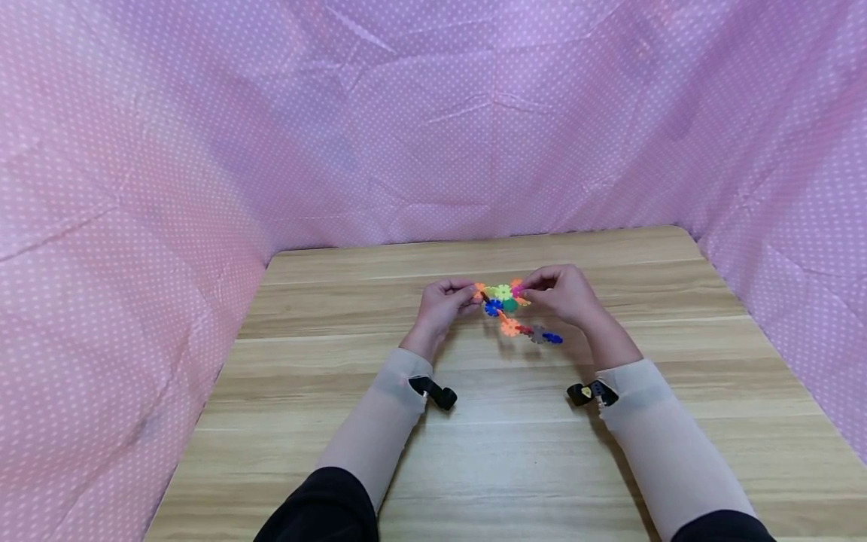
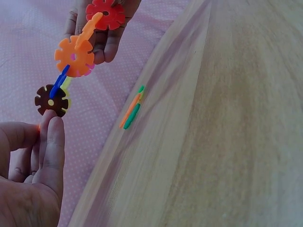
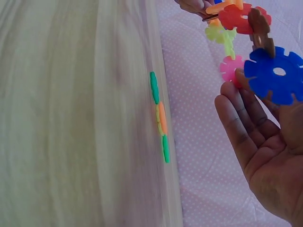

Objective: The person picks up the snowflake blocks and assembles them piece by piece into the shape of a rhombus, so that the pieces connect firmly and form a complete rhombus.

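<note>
A chain of interlocking notched plastic discs point(image 1: 503, 292) is held up between both hands above the table. My left hand point(image 1: 440, 310) pinches its left end, at an orange disc beside a brown disc point(image 2: 51, 100). My right hand point(image 1: 565, 295) pinches a pink disc point(image 3: 231, 69) at the other end of the yellow part. From the chain a branch hangs toward me, with an orange disc point(image 1: 510, 327), a grey-brown one and a blue disc point(image 3: 278, 75) at its tip. The right fingertips are partly hidden behind the blue disc in the right wrist view.
Several loose discs, among them a green disc point(image 3: 165, 149) and an orange disc point(image 3: 163, 117), lie flat on the wooden table point(image 1: 488, 467) under the chain. A pink dotted cloth point(image 1: 433, 135) hangs around the table's back and sides.
</note>
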`<state>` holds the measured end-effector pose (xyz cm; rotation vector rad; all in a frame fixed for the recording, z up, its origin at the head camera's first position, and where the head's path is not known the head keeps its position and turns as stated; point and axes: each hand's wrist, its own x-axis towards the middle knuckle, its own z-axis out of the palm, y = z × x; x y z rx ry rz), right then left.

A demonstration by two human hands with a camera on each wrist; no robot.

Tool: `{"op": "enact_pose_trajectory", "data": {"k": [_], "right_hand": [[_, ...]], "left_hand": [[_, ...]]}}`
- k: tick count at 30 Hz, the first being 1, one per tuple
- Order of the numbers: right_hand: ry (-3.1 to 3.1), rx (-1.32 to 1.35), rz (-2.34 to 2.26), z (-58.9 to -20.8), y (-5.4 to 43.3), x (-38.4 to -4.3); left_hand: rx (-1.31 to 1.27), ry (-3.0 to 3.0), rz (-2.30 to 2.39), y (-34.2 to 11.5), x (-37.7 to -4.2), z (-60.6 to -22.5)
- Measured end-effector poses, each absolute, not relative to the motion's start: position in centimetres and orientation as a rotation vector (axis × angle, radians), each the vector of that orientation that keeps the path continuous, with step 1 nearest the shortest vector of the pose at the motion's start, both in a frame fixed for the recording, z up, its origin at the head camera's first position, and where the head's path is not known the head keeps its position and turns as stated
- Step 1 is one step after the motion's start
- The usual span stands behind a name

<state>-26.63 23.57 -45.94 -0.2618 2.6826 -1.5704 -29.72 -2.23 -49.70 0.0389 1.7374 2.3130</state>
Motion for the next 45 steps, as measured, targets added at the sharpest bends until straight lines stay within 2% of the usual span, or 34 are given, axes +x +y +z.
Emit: {"op": "enact_pose_trajectory", "data": {"k": [16,32,38,45], "right_hand": [[2.702,-0.239,-1.525,-45.8,22.9,-26.4],[2.600,-0.279,-1.527,-45.9,22.6,-26.4],[2.593,-0.310,-1.491,-46.0,21.7,-26.0],[2.631,-0.331,-1.420,-46.0,22.4,-26.1]], "left_hand": [[0.029,1.721,2.311,-2.1,-29.6,-49.6],[0.183,1.872,1.949,-2.6,-29.4,-49.5],[0.285,1.920,1.889,-2.2,-29.2,-49.6],[0.292,1.913,1.884,-2.2,-29.1,-49.7]]}}
